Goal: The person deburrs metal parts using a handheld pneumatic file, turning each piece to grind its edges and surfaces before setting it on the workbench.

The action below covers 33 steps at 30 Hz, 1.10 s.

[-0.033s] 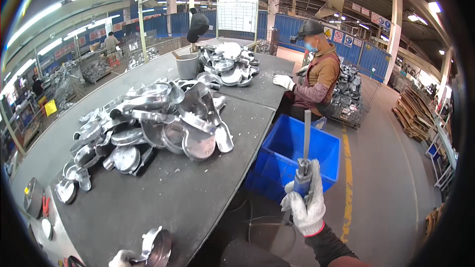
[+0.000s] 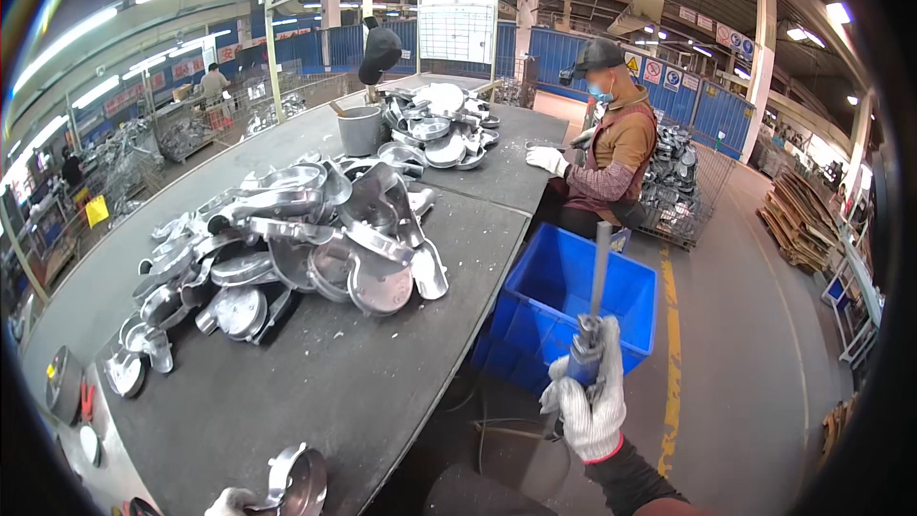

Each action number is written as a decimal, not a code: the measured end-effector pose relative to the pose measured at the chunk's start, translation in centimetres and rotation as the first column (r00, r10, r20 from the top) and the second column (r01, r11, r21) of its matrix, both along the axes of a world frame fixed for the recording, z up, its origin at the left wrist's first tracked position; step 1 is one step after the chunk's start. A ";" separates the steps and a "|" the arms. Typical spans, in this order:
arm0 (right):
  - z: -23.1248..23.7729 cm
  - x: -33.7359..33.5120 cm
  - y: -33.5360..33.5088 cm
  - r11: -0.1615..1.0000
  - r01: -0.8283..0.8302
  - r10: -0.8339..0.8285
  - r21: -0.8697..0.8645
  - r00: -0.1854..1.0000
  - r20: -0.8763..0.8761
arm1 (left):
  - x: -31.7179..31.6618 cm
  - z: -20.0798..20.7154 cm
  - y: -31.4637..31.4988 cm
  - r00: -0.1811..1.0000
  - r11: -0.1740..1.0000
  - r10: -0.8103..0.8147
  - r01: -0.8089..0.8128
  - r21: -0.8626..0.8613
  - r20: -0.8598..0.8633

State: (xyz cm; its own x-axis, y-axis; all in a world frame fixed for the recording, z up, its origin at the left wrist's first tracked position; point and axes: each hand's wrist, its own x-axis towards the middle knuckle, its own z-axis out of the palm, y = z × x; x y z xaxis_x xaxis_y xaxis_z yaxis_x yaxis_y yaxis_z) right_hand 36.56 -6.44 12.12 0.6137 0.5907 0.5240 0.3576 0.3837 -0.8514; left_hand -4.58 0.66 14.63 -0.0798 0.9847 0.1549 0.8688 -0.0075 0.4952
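At the bottom edge, my gloved left hand [image 2: 232,502] is closed on a shiny round metal casting [image 2: 304,483] with a curved neck, held by the near edge of the dark table; the frame cuts off part of the hand. My gloved right hand [image 2: 594,420] wraps round a grey-blue handheld filing tool [image 2: 585,363]. Its long flat metal blade [image 2: 602,268] points up, in front of the blue bin [image 2: 530,320], apart from the casting. Similar castings [image 2: 382,282] lie heaped on the table [image 2: 315,392] ahead of my left hand.
Beyond the heap stand a grey bucket [image 2: 360,132] and a second pile of castings [image 2: 441,124]. A gloved co-worker [image 2: 616,139] sits at the table's far right side. Red-handled pliers [image 2: 87,401] lie at the left edge. A wire cage [image 2: 673,177] holds more castings.
The tool's blade has dipped slightly and shifted a little right. My left hand and its casting have moved slightly left and down.
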 end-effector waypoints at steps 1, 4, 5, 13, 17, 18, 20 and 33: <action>-1.3 0.5 0.3 0.996 0.002 0.000 0.087 1.000 -0.027 | 0.1 0.5 0.2 0.999 0.998 0.036 -0.036 -0.042 0.005; -3.4 3.2 0.6 0.989 -0.124 0.125 0.084 0.992 -0.006 | 0.0 0.8 1.1 0.993 0.984 0.114 -0.108 -0.139 0.035; -3.1 3.3 1.2 0.997 -0.066 0.069 0.033 0.993 -0.096 | -0.1 0.8 1.3 0.984 0.970 0.161 -0.144 -0.196 0.078; -5.5 6.9 1.7 0.988 0.023 0.029 -0.156 0.946 0.322 | 3.4 2.6 4.5 0.996 0.980 0.077 -0.085 -0.177 -0.051; -7.5 7.5 0.7 0.992 0.042 -0.011 -0.119 0.968 0.251 | 2.5 1.8 5.3 0.998 0.977 0.059 -0.057 -0.206 0.003; -7.5 7.4 0.4 0.990 0.053 -0.019 -0.133 0.970 0.243 | 2.8 1.8 5.6 0.999 0.975 0.047 -0.048 -0.219 -0.006; -6.6 6.8 0.4 0.998 0.003 -0.004 0.065 1.000 0.009 | 3.5 2.1 6.0 0.998 0.984 -0.024 0.012 -0.179 -0.061; -4.0 5.3 3.6 0.987 -0.127 0.136 0.100 0.987 -0.087 | 7.6 4.9 5.7 0.960 0.979 -0.052 -0.006 -0.205 -0.276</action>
